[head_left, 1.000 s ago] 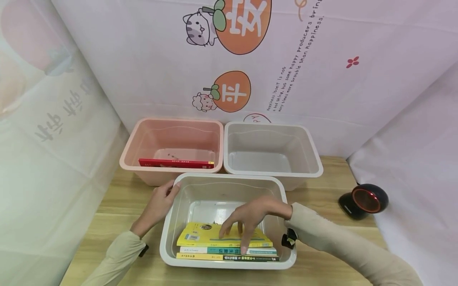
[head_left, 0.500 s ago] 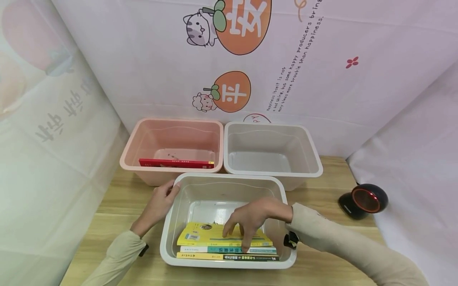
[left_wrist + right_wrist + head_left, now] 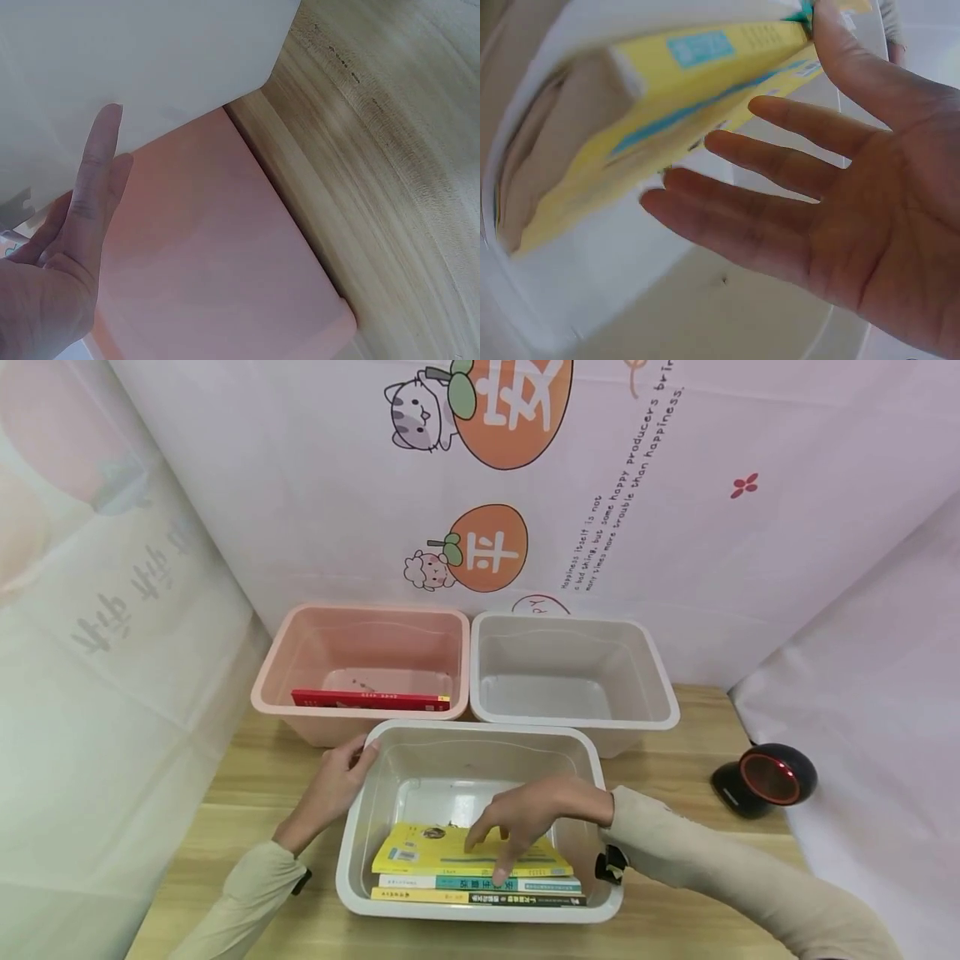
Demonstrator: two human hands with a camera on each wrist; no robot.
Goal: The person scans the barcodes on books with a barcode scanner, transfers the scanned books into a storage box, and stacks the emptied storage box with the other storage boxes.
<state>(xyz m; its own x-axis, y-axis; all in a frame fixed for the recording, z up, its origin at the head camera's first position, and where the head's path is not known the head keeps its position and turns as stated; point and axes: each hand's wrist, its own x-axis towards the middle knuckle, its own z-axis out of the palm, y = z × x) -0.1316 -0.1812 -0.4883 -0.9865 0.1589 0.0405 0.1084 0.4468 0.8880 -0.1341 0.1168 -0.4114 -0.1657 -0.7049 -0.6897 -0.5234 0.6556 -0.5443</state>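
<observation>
My left hand (image 3: 335, 785) holds the upper left corner of the front cream bin (image 3: 352, 827), thumb over the rim; in the left wrist view its fingers lie along the outer wall. Inside lean several books, spines up: a yellow book (image 3: 412, 852), a white-and-teal book (image 3: 408, 882) and a yellow-and-black book (image 3: 420, 895) nearest the front wall. My right hand (image 3: 525, 814) reaches over them, its thumb at the teal spine. In the right wrist view its other fingers are spread and nearly straight beside the yellow cover, with nothing gripped between them.
Behind stand a pink bin (image 3: 262, 693) with a red book (image 3: 367, 699) along its front wall, and a grey bin (image 3: 570, 697) beside it. A black device with a red ring (image 3: 768, 777) is at the right of the wooden table (image 3: 675, 893). Fabric walls surround it.
My right thumb has shifted slightly left and up along the spines, onto the teal one. My left hand has stayed on the bin's corner. The head view has tilted slightly.
</observation>
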